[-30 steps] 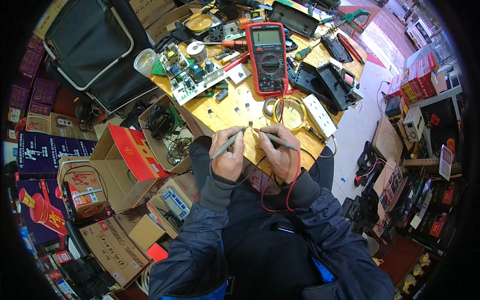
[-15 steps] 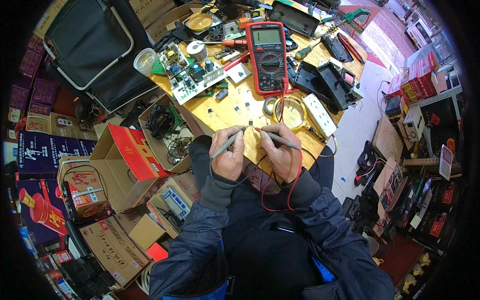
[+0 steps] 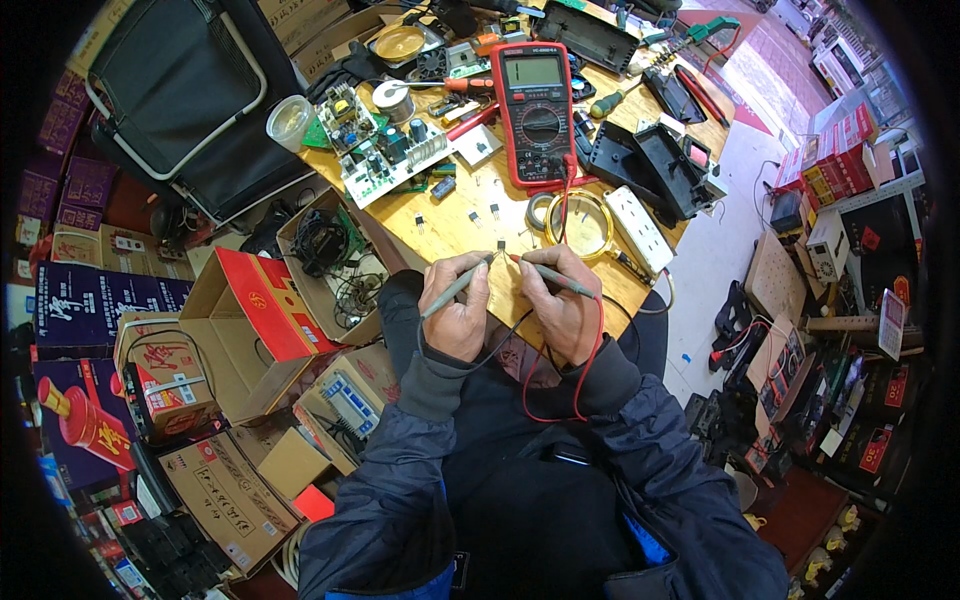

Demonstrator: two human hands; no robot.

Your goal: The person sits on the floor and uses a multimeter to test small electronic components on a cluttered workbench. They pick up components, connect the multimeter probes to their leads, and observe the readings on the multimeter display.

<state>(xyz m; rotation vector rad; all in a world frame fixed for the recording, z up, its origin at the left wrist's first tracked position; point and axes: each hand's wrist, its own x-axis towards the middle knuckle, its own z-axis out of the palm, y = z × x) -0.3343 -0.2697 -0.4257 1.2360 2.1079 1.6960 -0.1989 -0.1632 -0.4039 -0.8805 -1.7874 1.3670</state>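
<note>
My left hand (image 3: 456, 305) grips a grey test probe (image 3: 460, 287), its tip angled up and to the right. In my right hand (image 3: 566, 308) is a second grey probe (image 3: 560, 279), whose tip has a red part and leans up and to the left. Both tips meet at the legs of a small black transistor (image 3: 501, 245) lying on the wooden table (image 3: 395, 215); exact contact is too small to tell. A red and black multimeter (image 3: 533, 117) lies beyond my hands, a red lead plugged in near its lower right. Several other small transistors (image 3: 494, 211) lie nearby.
A yellow-rimmed magnifier (image 3: 582, 226) and a white power strip (image 3: 640, 232) lie right of my hands. Circuit boards (image 3: 392, 160) and a solder spool (image 3: 393, 100) occupy the table's left. Black plastic housings (image 3: 655, 170) stand at right. Open cardboard boxes (image 3: 255, 340) flank my left side.
</note>
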